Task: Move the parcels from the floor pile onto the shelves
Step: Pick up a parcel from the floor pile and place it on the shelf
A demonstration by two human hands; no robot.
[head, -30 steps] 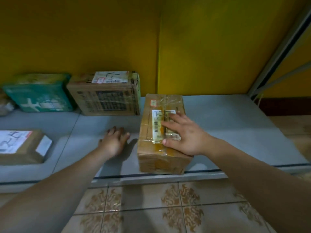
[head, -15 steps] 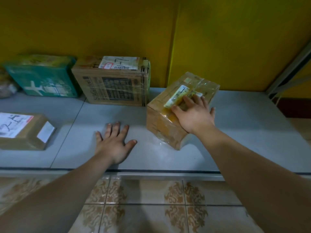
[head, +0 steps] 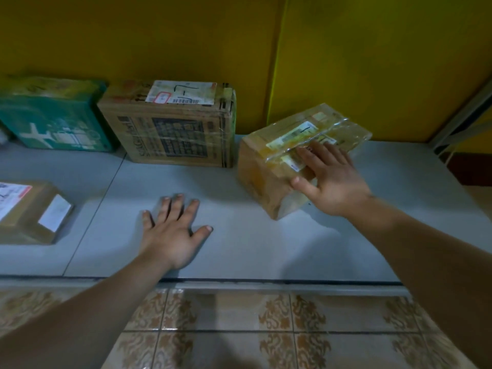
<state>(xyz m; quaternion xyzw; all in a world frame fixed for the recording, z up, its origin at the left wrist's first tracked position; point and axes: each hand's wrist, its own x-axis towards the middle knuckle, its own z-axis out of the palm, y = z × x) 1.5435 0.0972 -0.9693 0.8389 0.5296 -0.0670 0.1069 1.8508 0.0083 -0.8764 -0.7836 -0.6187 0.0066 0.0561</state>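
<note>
A: Hands?
B: Left hand splayed flat on the shelf, holding nothing. Right hand lies flat-fingered on the taped parcel, no grasp.
A: Risk?
B: Parcel sits skewed under the right hand; a push likely jams its corner against the printed carton to that hand's left.

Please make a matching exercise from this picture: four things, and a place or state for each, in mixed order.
Things:
1. green box
2. taped parcel
3. left hand
4. printed carton

Places or states:
A. flat on the shelf
B. askew, under the right hand
C. at the wall, left of the printed carton
D. between the green box and the taped parcel

Pairs: 1-C, 2-B, 3-A, 4-D
</note>
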